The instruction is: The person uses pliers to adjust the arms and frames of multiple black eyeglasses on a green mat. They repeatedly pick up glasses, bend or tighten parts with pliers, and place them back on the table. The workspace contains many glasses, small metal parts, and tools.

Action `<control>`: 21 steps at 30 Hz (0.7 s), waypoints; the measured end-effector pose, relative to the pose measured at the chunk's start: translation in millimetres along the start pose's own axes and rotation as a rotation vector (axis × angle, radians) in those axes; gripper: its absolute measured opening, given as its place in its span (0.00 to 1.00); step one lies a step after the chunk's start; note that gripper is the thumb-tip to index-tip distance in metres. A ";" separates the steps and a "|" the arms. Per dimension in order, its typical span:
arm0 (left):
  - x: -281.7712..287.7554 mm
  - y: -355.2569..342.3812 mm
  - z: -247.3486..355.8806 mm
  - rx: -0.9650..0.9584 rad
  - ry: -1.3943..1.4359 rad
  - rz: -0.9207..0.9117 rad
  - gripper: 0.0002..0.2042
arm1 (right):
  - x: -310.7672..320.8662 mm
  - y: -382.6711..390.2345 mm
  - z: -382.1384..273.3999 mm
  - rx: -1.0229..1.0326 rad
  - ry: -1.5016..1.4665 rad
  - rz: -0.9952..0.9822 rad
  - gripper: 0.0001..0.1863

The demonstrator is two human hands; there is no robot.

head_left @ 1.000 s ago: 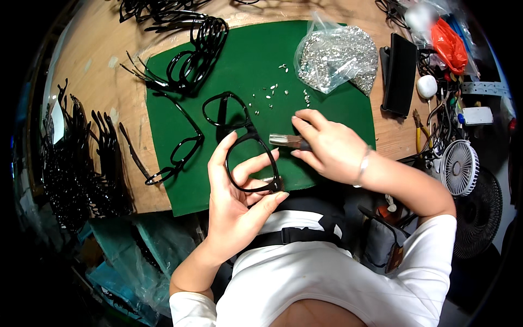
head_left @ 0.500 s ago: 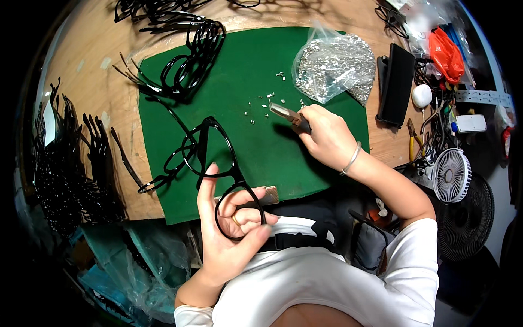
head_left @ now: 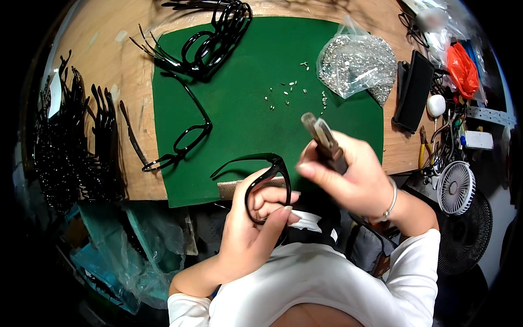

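Observation:
Just above the near edge of the green mat (head_left: 245, 114), my left hand (head_left: 239, 234) grips a black eyeglass frame (head_left: 279, 163) by its lower part. One arm of that frame points left; part of the rim is hidden by my fingers. To its right, my right hand (head_left: 359, 177) is wrapped round a pair of pliers (head_left: 326, 143), jaws pointing up and away. Beyond the pliers, small shiny metal pieces (head_left: 286, 93) lie scattered on the mat. Another black eyeglass frame (head_left: 205, 127) rests with its arms spread at the mat's left side.
A clear bag of small metal pieces (head_left: 357, 62) sits far right on the mat. Stacked black frames (head_left: 218, 46) lie far left, a pile of black frames (head_left: 73, 147) at left. On the right are a black phone stand (head_left: 413, 91), yellow-handled pliers (head_left: 423, 147) and a white fan (head_left: 455, 188).
My left hand has turned the eyeglass frame and moved it right and nearer to me. My right hand has drawn the pliers back from the metal pieces towards the frame.

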State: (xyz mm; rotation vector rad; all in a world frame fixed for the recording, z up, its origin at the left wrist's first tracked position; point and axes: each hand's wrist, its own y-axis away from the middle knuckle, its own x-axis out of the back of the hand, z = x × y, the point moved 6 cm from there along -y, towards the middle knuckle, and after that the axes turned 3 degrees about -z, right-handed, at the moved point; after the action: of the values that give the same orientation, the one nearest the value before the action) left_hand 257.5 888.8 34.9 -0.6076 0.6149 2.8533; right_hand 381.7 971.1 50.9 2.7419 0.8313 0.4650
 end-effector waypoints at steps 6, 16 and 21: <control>-17.0 -4.6 5.8 -0.166 -0.154 0.043 0.25 | -18.4 2.8 11.6 -0.020 -0.487 0.054 0.08; -13.4 -6.9 12.1 0.027 -0.050 -0.139 0.27 | -21.4 -0.6 12.5 -0.323 -0.741 -0.196 0.09; -13.5 -3.9 14.9 0.188 0.239 -0.239 0.28 | -19.4 3.0 4.8 -0.341 -0.758 -0.226 0.10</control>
State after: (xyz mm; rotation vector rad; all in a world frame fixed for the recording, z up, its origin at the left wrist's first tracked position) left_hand 265.3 897.7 51.6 -0.9280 0.7782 2.4879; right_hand 369.7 957.0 42.9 2.1902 0.7420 -0.4226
